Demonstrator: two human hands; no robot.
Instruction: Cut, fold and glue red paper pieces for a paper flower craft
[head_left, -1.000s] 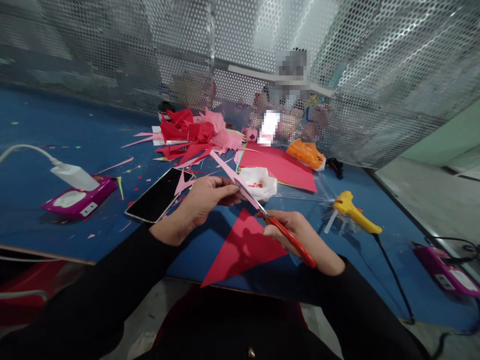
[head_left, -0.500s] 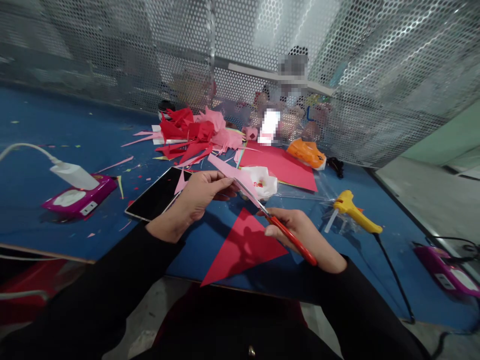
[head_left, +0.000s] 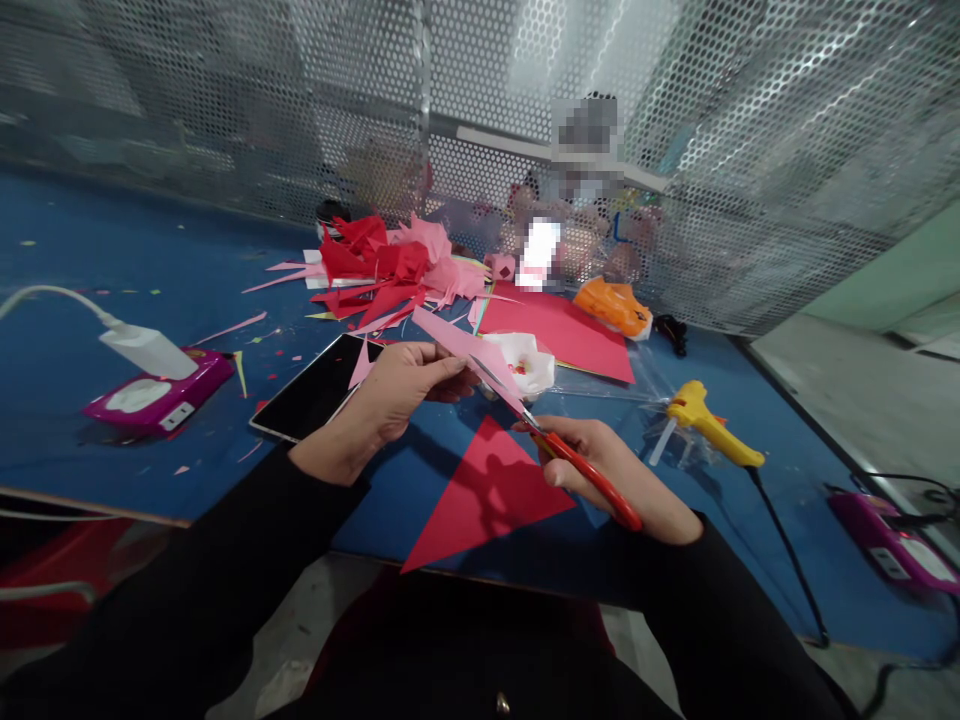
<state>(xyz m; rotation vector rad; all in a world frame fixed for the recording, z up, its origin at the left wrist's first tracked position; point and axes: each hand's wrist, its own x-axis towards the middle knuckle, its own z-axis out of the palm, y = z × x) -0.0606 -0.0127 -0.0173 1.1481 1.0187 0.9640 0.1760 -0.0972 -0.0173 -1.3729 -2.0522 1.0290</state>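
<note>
Between the thumb and fingers of my left hand [head_left: 409, 388] is a folded-looking strip of pink paper [head_left: 459, 340], held up above the table. My right hand [head_left: 600, 460] is closed round the red handles of a pair of scissors [head_left: 581, 468]. The blades point up and left and lie along the pink paper, spread apart a little. Beneath both hands a red paper triangle [head_left: 487, 490] lies flat, with their shadow on it. A dark-screened tablet [head_left: 307, 392] rests under and beside my left wrist.
Red and pink cut paper [head_left: 397, 262] is heaped at the back. Red sheets [head_left: 559, 330], a white tissue-lined bowl [head_left: 531, 362] and an orange packet [head_left: 613, 306] lie ahead. A yellow glue gun [head_left: 705, 420] sits at right; purple power strips [head_left: 161, 395] flank the table. Perforated metal mesh [head_left: 487, 90] closes the back.
My right hand has shifted slightly right, and the scissors' blades have drawn back and parted a little along the pink paper. My left hand stays almost where it was.
</note>
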